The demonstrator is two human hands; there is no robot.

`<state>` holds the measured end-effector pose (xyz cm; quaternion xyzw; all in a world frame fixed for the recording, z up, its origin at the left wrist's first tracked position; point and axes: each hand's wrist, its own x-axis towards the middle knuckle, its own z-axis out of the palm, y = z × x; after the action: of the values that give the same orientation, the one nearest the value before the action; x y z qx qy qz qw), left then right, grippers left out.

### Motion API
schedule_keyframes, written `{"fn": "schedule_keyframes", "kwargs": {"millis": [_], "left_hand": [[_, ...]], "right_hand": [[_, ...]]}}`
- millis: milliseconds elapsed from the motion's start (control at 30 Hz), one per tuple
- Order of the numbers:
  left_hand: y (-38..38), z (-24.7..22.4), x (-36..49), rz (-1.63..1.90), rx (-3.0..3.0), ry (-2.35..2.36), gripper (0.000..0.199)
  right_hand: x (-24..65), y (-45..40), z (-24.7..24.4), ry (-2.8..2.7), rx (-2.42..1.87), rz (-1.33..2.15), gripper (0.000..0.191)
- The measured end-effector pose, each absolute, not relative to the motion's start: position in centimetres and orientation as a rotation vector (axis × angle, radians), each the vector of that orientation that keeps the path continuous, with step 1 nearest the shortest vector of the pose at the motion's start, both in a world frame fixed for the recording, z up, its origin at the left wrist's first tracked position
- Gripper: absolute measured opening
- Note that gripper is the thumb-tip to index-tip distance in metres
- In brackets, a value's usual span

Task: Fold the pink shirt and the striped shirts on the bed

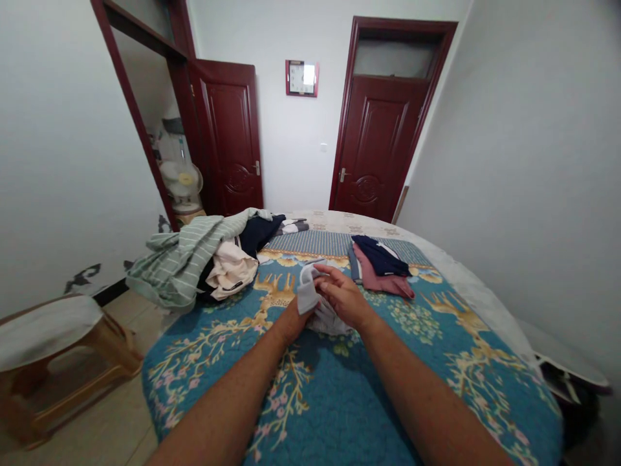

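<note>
A light grey garment [332, 320] with fine ribbing or stripes lies bunched on the teal floral cover in front of me. My left hand [303, 313] reaches into or under a raised fold of it. The cloth drapes over that hand and hides its fingers. From the other side, my right hand [340, 294] pinches the raised fold between thumb and fingers. The two hands are close together over the middle of the table.
Left is a heap with a green striped shirt [187, 255], a cream garment [231, 266] and dark clothes. Folded navy [381, 255] and pink [381, 279] clothes lie right. The teal cover [339, 414] drapes over the round table. A stool [63, 343] stands left.
</note>
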<state>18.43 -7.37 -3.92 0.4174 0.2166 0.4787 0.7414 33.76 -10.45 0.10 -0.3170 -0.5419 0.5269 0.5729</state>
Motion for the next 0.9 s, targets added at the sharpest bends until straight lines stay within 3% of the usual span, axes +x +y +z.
{"fn": "schedule_keyframes", "kwargs": {"millis": [100, 167, 300, 533, 633, 700, 833, 900], "left_hand": [[-6.5, -3.9, 19.2, 1.089, 0.819, 0.382, 0.045], [-6.0, -3.2, 19.3, 1.095, 0.699, 0.327, 0.050], [-4.8, -1.6, 17.9, 1.229, 0.542, 0.292, 0.047], [-2.0, -1.6, 14.7, 1.421, 0.355, 0.327, 0.051], [-1.3, -1.9, 14.1, 1.433, 0.330, 0.289, 0.054], [-1.0, -2.0, 13.9, 1.432, 0.326, 0.269, 0.056], [-0.8, -2.3, 13.8, 1.415, 0.308, 0.277, 0.053], [-0.7, -2.4, 13.8, 1.398, 0.305, 0.271, 0.050]], "right_hand": [[34.3, -9.7, -1.0, -1.387, -0.813, 1.134, 0.060], [34.7, -9.2, -1.8, -1.391, -0.888, 0.990, 0.052], [35.8, -8.4, -3.8, -1.384, -1.128, 0.449, 0.043], [35.9, -8.0, -7.9, -1.726, -1.345, -0.023, 0.081], [35.6, -7.8, -8.4, -1.681, -1.442, -0.047, 0.084], [35.5, -7.7, -8.1, -1.676, -1.455, -0.055, 0.075], [36.0, -7.8, -6.9, -1.701, -1.428, -0.068, 0.030], [36.5, -7.7, -6.2, -1.608, -1.423, 0.016, 0.022]]}}
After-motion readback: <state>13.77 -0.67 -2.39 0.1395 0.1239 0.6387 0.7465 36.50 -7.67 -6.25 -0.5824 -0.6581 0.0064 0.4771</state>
